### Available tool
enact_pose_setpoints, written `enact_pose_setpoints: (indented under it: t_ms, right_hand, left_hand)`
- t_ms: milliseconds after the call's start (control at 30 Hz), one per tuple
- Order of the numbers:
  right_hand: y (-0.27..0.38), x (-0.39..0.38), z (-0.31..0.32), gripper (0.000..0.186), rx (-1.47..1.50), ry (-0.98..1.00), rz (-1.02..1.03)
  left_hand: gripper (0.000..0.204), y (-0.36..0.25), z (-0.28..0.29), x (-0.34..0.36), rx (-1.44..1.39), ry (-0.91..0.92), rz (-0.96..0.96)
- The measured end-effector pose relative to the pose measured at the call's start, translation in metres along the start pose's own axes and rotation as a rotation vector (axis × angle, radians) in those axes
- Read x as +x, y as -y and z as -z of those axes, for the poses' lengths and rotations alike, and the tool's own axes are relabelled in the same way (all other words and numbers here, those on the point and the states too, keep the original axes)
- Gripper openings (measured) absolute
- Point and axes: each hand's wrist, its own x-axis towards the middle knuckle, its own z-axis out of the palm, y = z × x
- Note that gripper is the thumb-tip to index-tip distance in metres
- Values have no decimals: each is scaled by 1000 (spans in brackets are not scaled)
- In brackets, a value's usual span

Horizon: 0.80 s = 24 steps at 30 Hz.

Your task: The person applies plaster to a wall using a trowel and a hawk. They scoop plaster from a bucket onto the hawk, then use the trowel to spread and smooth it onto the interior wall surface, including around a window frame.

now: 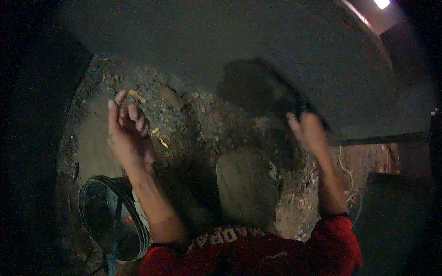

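My left hand (129, 126) is raised over the littered ground at the left, palm turned inward. Its fingers are apart and loosely bent, with nothing seen in them. My right hand (309, 130) is closed on a dark flat tool (287, 87) with a long straight edge, blurred and too dark to name surely. That tool lies close to or against a grey wall (184, 34); I cannot tell if it touches. A darker patch (244, 85), perhaps shadow or damp, shows on the wall beside it.
A dark round bucket (113, 218) stands at the lower left by my left forearm. Rubble and scraps (184, 108) cover the ground along the wall's foot. Boards or planks (363, 165) and a thin cord (343, 165) are at the right. A bright light (381, 3) shows top right.
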Motion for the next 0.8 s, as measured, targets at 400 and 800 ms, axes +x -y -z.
enact_pose_setpoints:
  t_ms: [400, 800]
  right_hand:
    - [-99, 68, -237, 43, -98, 110, 124]
    - [22, 14, 25, 51, 162, -318, -75]
  left_hand:
    - [43, 10, 2, 4, -17, 60, -82]
    - [43, -1, 17, 4, -70, 124, -37]
